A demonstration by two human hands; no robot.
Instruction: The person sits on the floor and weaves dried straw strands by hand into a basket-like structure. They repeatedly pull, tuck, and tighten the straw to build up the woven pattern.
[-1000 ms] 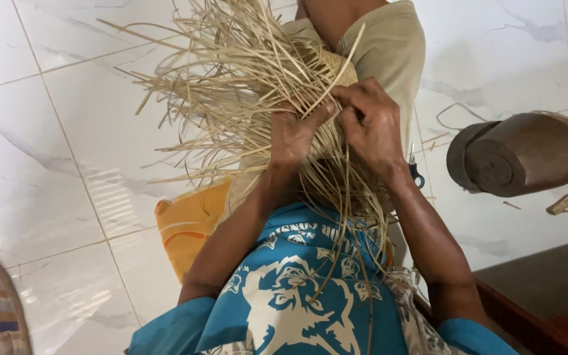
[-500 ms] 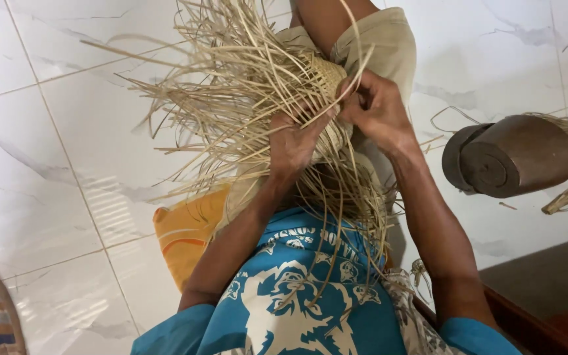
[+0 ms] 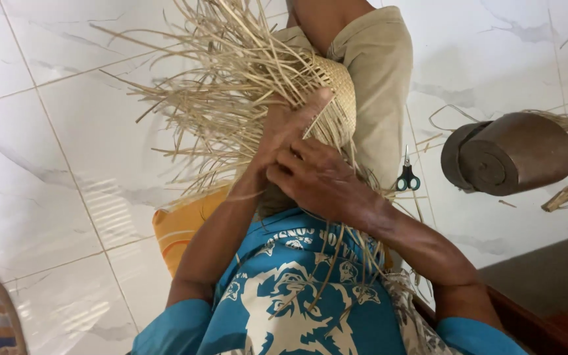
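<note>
- The left hand presses flat on the woven straw piece, fingers stretched, grasping loose strands.
- The right hand pinches strands just below it.
- Scissors lie on the floor tiles, near a brown wooden block.

Scissors, brown pot, perhaps wooden

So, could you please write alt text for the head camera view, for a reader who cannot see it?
Both hands, left hand and right hand, grip a half-woven straw basket with loose strands fanning out, held over the person's lap. Small scissors and a brown metal pot lie on the white tiled floor.
</note>
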